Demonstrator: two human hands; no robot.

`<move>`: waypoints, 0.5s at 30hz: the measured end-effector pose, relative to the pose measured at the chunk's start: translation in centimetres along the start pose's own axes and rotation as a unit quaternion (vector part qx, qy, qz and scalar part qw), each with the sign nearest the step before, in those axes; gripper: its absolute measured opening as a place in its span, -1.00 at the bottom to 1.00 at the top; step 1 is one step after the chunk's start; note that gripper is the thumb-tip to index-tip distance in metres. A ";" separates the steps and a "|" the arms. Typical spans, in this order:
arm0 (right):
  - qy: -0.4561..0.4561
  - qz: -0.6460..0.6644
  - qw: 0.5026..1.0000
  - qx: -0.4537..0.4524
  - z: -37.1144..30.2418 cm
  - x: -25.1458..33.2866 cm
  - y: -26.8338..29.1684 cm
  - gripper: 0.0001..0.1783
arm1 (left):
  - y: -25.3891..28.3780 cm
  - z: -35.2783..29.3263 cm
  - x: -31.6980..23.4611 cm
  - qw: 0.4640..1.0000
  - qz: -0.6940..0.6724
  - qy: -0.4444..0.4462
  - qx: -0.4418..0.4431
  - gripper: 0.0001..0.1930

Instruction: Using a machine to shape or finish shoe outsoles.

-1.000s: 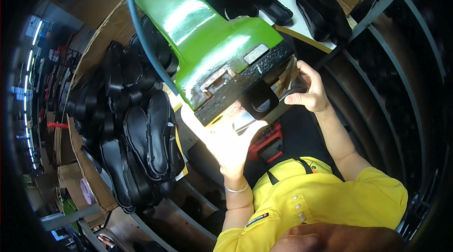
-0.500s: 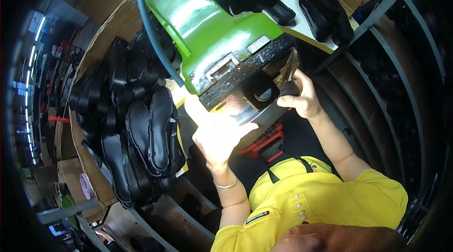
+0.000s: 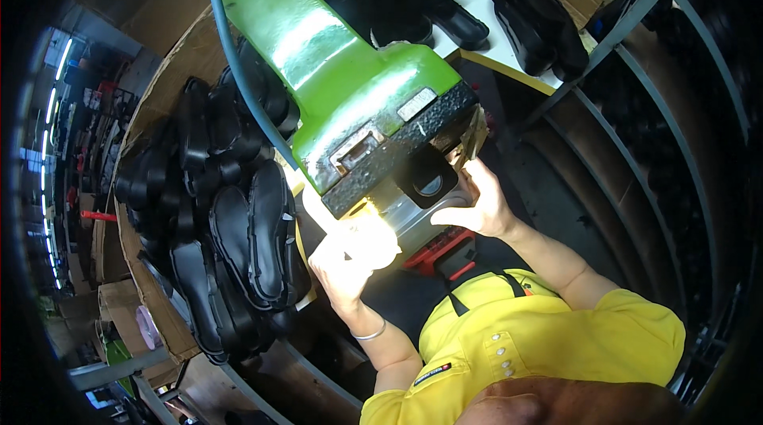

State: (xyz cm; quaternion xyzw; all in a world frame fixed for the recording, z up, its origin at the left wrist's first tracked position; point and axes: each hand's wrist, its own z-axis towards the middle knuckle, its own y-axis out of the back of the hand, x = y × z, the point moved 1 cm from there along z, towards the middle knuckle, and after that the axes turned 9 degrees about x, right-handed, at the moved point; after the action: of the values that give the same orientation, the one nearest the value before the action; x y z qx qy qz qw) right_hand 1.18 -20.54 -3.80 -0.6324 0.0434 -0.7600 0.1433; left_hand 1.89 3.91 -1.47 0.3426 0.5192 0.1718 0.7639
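The head of a green machine (image 3: 342,67) stands over both my hands, with a dark rounded fitting (image 3: 431,180) beneath its black lower edge. A grey curved surface (image 3: 421,228) spans the gap between the hands; whether it is a held piece or part of the machine I cannot tell. My left hand (image 3: 342,266) is at the left end of this surface, its fingers washed out by strong lamp glare. At the right end, my right hand (image 3: 486,206) curls around the edge, thumb in front and fingertips partly hidden. What lies in its grip is unclear.
Black shoe soles (image 3: 246,242) fill a large cardboard box (image 3: 151,282) on the left. More soles (image 3: 536,23) lie on a white tabletop (image 3: 509,67) at the back. Curved metal racks (image 3: 620,155) run along the right. A grey hose (image 3: 238,75) hangs beside the machine.
Both hands have shifted slightly left and lower in the view, and the machine also appears further left. The right thumb has slid down and left along the grey surface. Glare still covers the left fingers.
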 end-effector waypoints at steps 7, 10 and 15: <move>0.008 -0.096 0.995 0.038 0.7 1.0 1.1 -0.34 | -1.6 0.2 -1.0 0.942 -0.331 0.050 0.023 -0.90; 0.015 -0.096 0.994 0.049 0.9 1.0 1.5 -0.35 | -2.7 -0.2 1.4 0.967 -0.233 0.086 0.054 -0.87; 0.032 -0.116 0.990 0.072 0.8 1.1 2.0 -0.34 | -2.6 0.1 2.0 0.960 -0.225 0.124 0.115 -0.81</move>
State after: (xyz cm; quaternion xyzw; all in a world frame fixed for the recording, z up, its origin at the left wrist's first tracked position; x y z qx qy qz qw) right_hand 2.08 -22.64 -3.14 -0.5963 -0.0805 -0.7928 0.0975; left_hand 2.54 3.30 -4.68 0.2785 0.6899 -0.0239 0.6677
